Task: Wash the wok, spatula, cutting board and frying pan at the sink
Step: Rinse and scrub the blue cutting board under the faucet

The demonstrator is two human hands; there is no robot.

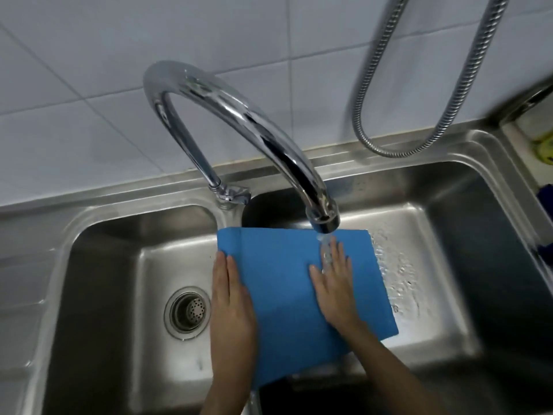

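Head view: going from the left, you see the left basin of the steel sink [98,265] with its round drain strainer [188,312] on the floor of the basin. Just right of that drain, your left hand [232,307] lies along the left edge of the blue cutting board [284,283], fingers [223,265] straight and close together, pointing toward the wall; the palm presses flat against the board's edge, and whether the thumb wraps underneath cannot be told. The board spans the divider between the two basins, tilted so that its far edge sits under the spout and its near corner drops toward you. Your right hand [335,283] rests flat on the board's upper face, fingers spread and straight, gripping nothing. The chrome faucet [239,115] arches over from the divider, and its water stream [326,250] lands on the fingertips of your right hand and the board beneath them. Farther right, water ripples across the floor of the right basin [413,280], and a metal hose [380,85] hangs looped against the tiled wall [89,85].
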